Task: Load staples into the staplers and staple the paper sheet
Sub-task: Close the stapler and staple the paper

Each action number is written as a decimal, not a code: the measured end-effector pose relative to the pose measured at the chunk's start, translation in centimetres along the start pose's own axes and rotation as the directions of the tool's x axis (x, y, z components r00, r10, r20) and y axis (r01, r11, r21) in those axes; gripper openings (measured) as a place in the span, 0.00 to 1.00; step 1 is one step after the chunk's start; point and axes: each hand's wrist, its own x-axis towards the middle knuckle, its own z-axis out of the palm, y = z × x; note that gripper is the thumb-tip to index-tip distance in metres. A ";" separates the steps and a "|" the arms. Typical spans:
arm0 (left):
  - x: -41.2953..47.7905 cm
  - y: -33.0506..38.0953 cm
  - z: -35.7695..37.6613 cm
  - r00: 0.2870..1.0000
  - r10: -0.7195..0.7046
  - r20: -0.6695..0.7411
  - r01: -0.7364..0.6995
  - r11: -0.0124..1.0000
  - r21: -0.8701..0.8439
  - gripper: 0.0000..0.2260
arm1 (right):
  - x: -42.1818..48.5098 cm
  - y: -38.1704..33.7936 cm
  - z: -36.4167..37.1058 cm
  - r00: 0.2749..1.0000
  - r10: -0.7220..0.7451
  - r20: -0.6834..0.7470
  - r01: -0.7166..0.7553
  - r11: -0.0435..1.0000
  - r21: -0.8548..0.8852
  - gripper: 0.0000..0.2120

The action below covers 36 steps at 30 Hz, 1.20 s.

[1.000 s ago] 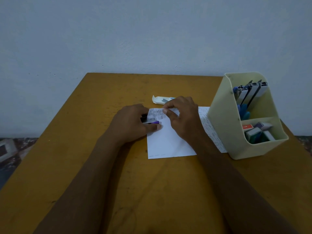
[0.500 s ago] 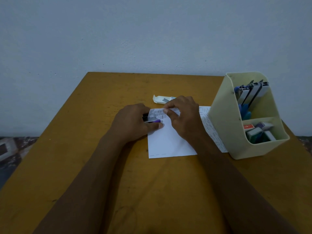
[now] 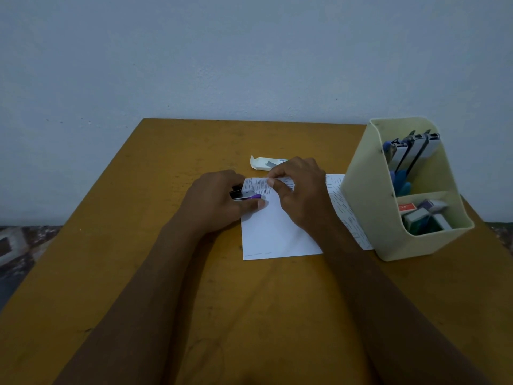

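Left hand [image 3: 219,202] grips the purple stapler [image 3: 245,195] at the paper sheet [image 3: 273,232]'s top-left corner on the table [image 3: 166,273]; right hand [image 3: 301,195] fingers pinch the folded top edge.

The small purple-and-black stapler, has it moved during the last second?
No. The small purple-and-black stapler, gripped by the left hand, sits at the same spot relative to the cream plastic desk organiser and the white paper sheet.

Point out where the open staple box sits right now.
In the head view, the open staple box lies on the wooden table, just beyond the right hand and the paper sheet, left of the cream organizer.
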 end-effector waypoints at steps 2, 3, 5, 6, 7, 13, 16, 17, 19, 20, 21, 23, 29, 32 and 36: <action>0.0 -0.1 0.0 1.000 0.010 -0.005 -0.010 1.000 -0.003 0.23 | 0.0 0.0 -0.1 1.000 0.005 0.004 -0.005 1.000 0.004 0.06; 0.0 0.0 -0.1 1.000 0.008 -0.002 -0.008 1.000 -0.001 0.23 | 0.0 0.0 -0.1 1.000 0.006 0.006 -0.006 1.000 0.004 0.06; 0.0 0.0 -0.1 1.000 0.005 0.004 -0.005 1.000 -0.001 0.21 | 0.0 -0.1 -0.1 1.000 0.006 0.008 -0.006 1.000 0.001 0.06; 0.0 0.1 0.0 1.000 0.011 0.002 -0.011 1.000 -0.002 0.20 | 0.0 -0.1 -0.1 1.000 0.006 0.009 -0.006 1.000 -0.001 0.06; 0.0 0.0 0.0 1.000 0.017 -0.001 -0.017 1.000 -0.002 0.20 | 0.0 -0.1 -0.1 1.000 0.006 0.009 -0.006 1.000 0.000 0.06; 0.1 -0.2 0.2 0.999 0.038 -0.029 -0.038 0.999 -0.014 0.22 | 0.0 -0.3 -0.1 1.000 0.002 0.011 -0.002 1.000 -0.011 0.08; 0.1 -0.1 0.3 0.997 0.040 -0.072 -0.039 0.999 0.011 0.23 | 0.0 -0.3 -0.2 1.000 0.016 0.024 -0.016 1.000 -0.011 0.08; 0.1 -0.1 0.4 0.996 0.035 -0.082 -0.034 0.999 0.019 0.21 | 0.0 -0.3 -0.2 1.000 0.017 0.026 -0.017 1.000 -0.007 0.08; 0.0 -0.1 0.4 0.996 0.030 -0.089 -0.028 0.999 0.023 0.18 | 0.0 -0.4 -0.2 0.999 0.022 0.031 -0.022 1.000 -0.005 0.07; -0.1 0.0 0.4 0.996 0.030 -0.089 -0.028 0.999 0.023 0.18 | -0.1 -0.4 -0.2 0.999 0.024 0.031 -0.024 1.000 -0.007 0.07; -0.1 0.1 0.3 0.996 0.027 -0.087 -0.025 0.999 0.020 0.17 | -0.1 -0.4 -0.2 0.999 0.023 0.030 -0.023 1.000 -0.008 0.06; 0.0 0.2 0.2 0.998 0.015 -0.067 -0.014 1.000 0.015 0.17 | 0.0 -0.3 -0.2 1.000 0.014 0.019 -0.014 1.000 -0.004 0.05; -0.1 0.7 -0.4 1.000 -0.015 0.028 0.015 1.000 0.020 0.26 | 0.0 -0.2 -0.2 1.000 0.020 0.005 -0.020 1.000 -0.010 0.02; -0.1 0.8 -0.5 0.998 -0.016 0.066 0.013 0.999 0.046 0.24 | 0.1 -0.1 -0.1 1.000 0.017 0.005 -0.017 1.000 -0.010 0.03; -0.1 0.6 -0.6 0.998 -0.015 0.054 0.013 1.000 0.026 0.24 | 0.1 -0.2 -0.2 1.000 0.018 0.014 -0.018 1.000 -0.025 0.03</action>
